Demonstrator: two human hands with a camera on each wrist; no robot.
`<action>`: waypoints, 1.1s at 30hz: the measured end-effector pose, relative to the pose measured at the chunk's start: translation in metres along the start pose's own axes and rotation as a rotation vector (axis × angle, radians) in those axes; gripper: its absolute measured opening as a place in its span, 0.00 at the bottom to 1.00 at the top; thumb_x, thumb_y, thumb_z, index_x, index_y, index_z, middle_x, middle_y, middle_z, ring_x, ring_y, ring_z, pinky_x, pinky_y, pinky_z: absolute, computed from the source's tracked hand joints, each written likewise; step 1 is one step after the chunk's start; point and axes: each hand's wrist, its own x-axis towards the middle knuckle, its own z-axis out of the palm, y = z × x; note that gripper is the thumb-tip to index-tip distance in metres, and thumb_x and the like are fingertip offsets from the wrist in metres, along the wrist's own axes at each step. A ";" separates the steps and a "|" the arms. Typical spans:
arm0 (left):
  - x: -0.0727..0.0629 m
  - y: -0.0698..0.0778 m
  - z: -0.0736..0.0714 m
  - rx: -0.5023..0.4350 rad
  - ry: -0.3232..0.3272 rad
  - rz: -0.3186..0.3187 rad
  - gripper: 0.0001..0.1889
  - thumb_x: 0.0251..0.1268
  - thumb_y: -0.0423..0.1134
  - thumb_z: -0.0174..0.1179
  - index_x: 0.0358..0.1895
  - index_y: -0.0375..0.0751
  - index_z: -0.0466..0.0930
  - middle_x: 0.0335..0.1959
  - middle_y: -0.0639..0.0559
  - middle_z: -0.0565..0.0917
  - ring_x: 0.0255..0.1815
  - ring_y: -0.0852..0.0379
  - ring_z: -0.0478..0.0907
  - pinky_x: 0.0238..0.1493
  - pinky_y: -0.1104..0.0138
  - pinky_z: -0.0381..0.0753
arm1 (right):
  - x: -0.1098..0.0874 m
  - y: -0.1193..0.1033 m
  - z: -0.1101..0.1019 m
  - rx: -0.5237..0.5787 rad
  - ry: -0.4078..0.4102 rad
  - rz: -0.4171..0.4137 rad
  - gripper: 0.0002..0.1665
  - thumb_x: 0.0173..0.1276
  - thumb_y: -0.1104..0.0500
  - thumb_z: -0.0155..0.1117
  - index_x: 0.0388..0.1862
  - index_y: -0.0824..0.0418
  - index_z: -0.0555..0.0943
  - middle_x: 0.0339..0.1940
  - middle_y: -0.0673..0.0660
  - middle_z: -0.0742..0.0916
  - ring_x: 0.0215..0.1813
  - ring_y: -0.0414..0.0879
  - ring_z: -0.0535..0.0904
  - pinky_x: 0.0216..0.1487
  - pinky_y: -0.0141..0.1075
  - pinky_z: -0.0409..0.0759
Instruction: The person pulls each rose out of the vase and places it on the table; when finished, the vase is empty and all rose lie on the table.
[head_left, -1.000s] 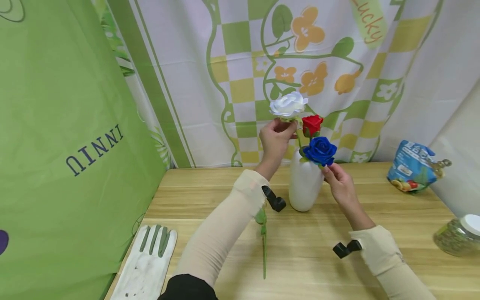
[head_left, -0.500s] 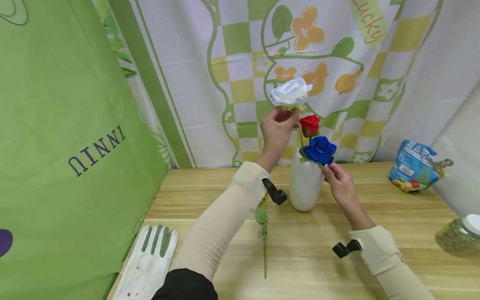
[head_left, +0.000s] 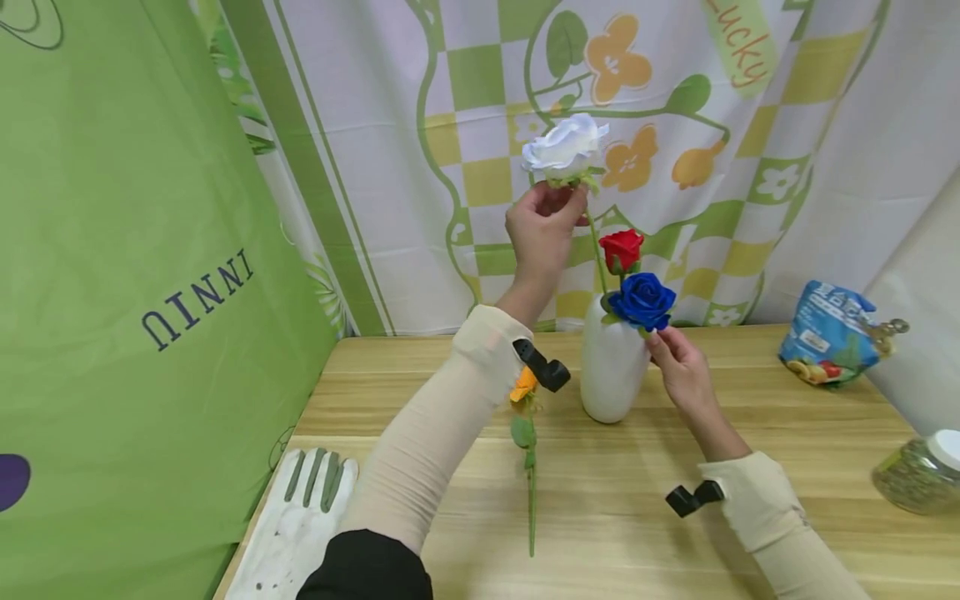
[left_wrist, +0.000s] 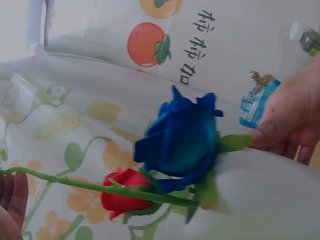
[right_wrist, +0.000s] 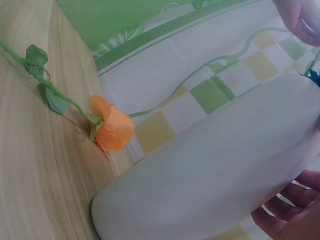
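Note:
My left hand (head_left: 542, 237) pinches the white rose (head_left: 566, 148) just under its bloom. Its green stem (head_left: 596, 250) slants down to the mouth of the white vase (head_left: 613, 379), where the lower end is hidden. A red rose (head_left: 621, 248) and a blue rose (head_left: 642, 301) stand in the vase. At the vase's upper right, my right hand (head_left: 686, 379) pinches a green leaf (left_wrist: 234, 143) under the blue bloom; its other fingers (right_wrist: 280, 207) lie loosely curled beside the vase wall. An orange rose (right_wrist: 112, 127) lies on the table left of the vase.
A white glove (head_left: 292, 533) with grey-green fingers lies at the table's left edge. On the right are a blue food pouch (head_left: 825, 333) and a jar with a white lid (head_left: 918, 473). A patterned curtain (head_left: 360, 183) hangs directly behind the table.
My left hand has risen and shifted slightly left with the white rose, so more of its stem shows above the vase. The orange bloom has come into sight. My right hand stays put.

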 end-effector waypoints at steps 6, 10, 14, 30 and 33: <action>0.009 0.024 -0.004 -0.035 0.005 -0.024 0.08 0.60 0.27 0.68 0.39 0.25 0.82 0.28 0.45 0.86 0.19 0.64 0.80 0.30 0.65 0.90 | 0.000 0.002 0.000 0.001 0.002 0.012 0.15 0.79 0.56 0.53 0.43 0.30 0.78 0.38 0.27 0.84 0.45 0.22 0.79 0.47 0.13 0.79; 0.017 0.040 -0.009 -0.093 0.009 0.006 0.07 0.60 0.25 0.67 0.37 0.24 0.81 0.26 0.49 0.84 0.20 0.63 0.80 0.28 0.68 0.88 | 0.000 0.003 0.000 -0.018 -0.001 0.012 0.15 0.79 0.55 0.53 0.43 0.30 0.78 0.38 0.26 0.83 0.45 0.21 0.79 0.47 0.14 0.79; 0.029 0.056 -0.013 -0.175 -0.017 0.024 0.04 0.62 0.25 0.65 0.34 0.30 0.79 0.25 0.54 0.83 0.22 0.61 0.80 0.28 0.70 0.87 | 0.000 0.002 -0.001 -0.013 0.001 0.013 0.15 0.79 0.56 0.53 0.43 0.31 0.78 0.38 0.27 0.83 0.45 0.22 0.79 0.48 0.14 0.79; 0.070 0.100 -0.025 -0.304 0.019 0.032 0.10 0.64 0.25 0.64 0.27 0.39 0.76 0.23 0.50 0.80 0.23 0.57 0.78 0.28 0.68 0.86 | 0.003 -0.001 -0.002 -0.040 -0.018 0.014 0.12 0.79 0.55 0.53 0.43 0.33 0.77 0.37 0.26 0.83 0.45 0.21 0.78 0.47 0.14 0.79; 0.073 0.103 -0.029 -0.285 0.026 0.036 0.10 0.64 0.25 0.64 0.27 0.39 0.76 0.23 0.50 0.79 0.23 0.57 0.78 0.28 0.67 0.86 | 0.003 0.000 -0.002 -0.026 -0.019 0.012 0.13 0.79 0.55 0.53 0.42 0.33 0.77 0.37 0.27 0.83 0.44 0.22 0.78 0.47 0.13 0.79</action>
